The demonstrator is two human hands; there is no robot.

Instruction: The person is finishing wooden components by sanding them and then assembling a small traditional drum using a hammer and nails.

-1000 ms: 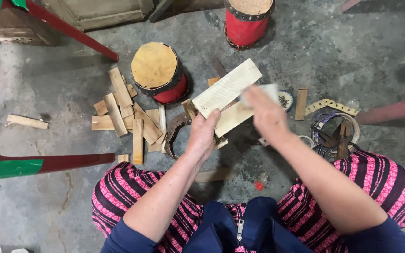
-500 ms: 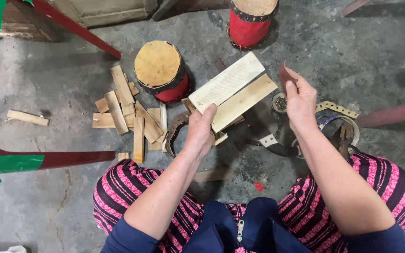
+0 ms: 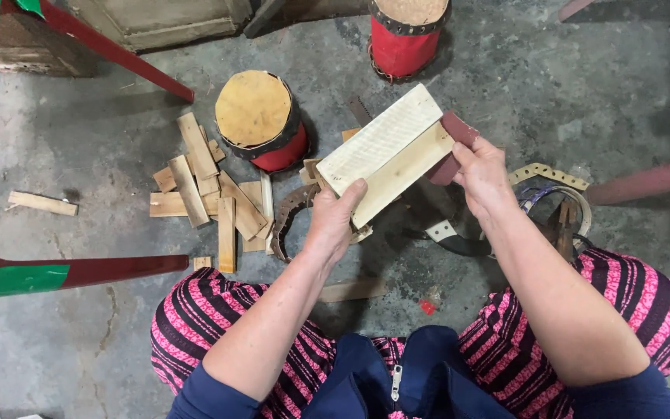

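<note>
The left hand (image 3: pixel 335 221) grips two wooden slats (image 3: pixel 385 155), the right hand's (image 3: pixel 482 174) fingers pinch one sandpaper piece (image 3: pixel 451 143), and two drums (image 3: pixel 261 116) stand behind.

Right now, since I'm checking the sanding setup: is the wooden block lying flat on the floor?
No: the left hand holds the wooden block up above the floor, while the right hand presses a reddish sandpaper piece against its end.

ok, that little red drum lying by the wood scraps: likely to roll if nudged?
Probably. The red drum has a round body and looks tilted on the floor, so a push could roll it. The wood scraps beside it might stop it.
</note>
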